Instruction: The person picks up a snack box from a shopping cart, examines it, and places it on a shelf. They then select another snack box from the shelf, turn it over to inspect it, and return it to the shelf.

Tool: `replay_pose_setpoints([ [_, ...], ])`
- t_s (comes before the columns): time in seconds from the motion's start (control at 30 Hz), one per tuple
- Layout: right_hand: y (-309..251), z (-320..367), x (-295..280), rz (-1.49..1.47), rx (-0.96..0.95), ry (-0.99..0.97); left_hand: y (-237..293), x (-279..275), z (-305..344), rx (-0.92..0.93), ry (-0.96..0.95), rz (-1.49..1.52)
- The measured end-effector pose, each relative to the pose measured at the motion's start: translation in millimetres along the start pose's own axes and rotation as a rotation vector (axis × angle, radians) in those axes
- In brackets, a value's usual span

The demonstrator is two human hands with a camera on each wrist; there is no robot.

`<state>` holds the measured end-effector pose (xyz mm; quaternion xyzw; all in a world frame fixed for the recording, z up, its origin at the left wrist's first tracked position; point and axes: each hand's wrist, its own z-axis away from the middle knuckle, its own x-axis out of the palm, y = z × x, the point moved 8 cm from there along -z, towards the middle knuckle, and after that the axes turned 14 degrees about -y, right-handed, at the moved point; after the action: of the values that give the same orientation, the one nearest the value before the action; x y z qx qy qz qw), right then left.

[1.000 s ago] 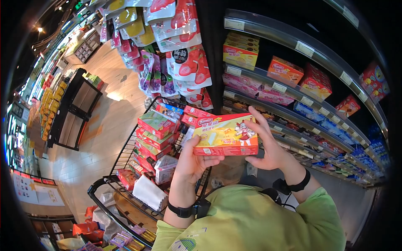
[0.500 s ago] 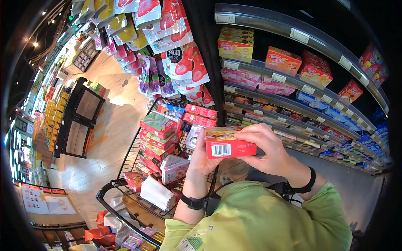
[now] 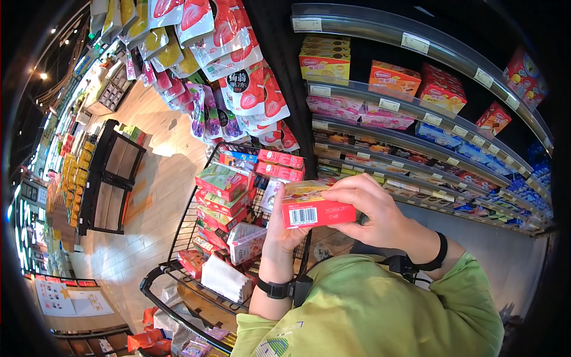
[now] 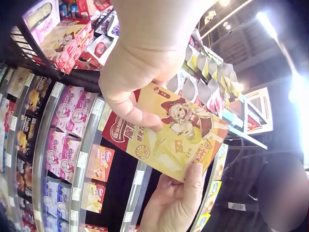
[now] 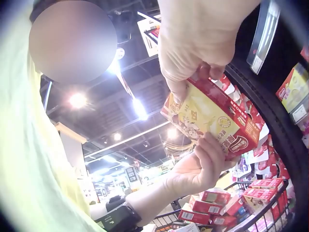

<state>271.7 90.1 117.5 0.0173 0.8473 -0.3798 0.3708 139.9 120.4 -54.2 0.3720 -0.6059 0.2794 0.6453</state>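
Note:
A red and yellow biscuit box [image 3: 320, 219] is held in front of the chest, its end with the barcode and printed date facing up toward the head view. My left hand [image 3: 281, 229] grips it from the left side. On the other side my right hand [image 3: 377, 213] holds it, with fingers over the top and the thumb beneath. In the left wrist view a broad yellow face of the box [image 4: 178, 130] shows a cartoon figure, with the thumb of the right hand [image 4: 176, 205] on its edge. Fingers of the left hand [image 5: 205, 164] lie across the box in the right wrist view.
A black wire shopping cart [image 3: 156, 278] stands at the left, holding stacked boxes [image 3: 223, 181] and a white packet [image 3: 225, 278]. Bags of jelly [image 3: 247, 83] hang beyond it. Shelves [image 3: 380, 107] of boxed snacks run along the right. A black display stand [image 3: 110, 178] is far left.
The box has turned from its broad illustrated face to its barcode end, and the right hand has shifted to hold its top and bottom. Over the last half second the box moved slightly left.

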Motion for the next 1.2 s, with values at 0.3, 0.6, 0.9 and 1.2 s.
replay_pose_setpoints([
  [0.3, 0.2, 0.4, 2.4, 0.016, 0.006, -0.008, -0.7, 0.4, 0.3, -0.012, -0.039, 0.025],
  [0.6, -1.4, 1.5, 2.8, 0.025, 0.005, -0.014, -1.4, -0.9, 0.4, -0.006, 0.001, -0.019],
  [0.9, -1.0, 5.1, 2.7, 0.034, 0.024, 0.004, -5.0, 2.6, 1.7, -0.025, 0.006, -0.03],
  [1.2, -1.0, 7.7, 3.3, 0.031, 0.038, 0.009, -8.0, 0.6, 1.7, -0.05, -0.014, -0.026],
])
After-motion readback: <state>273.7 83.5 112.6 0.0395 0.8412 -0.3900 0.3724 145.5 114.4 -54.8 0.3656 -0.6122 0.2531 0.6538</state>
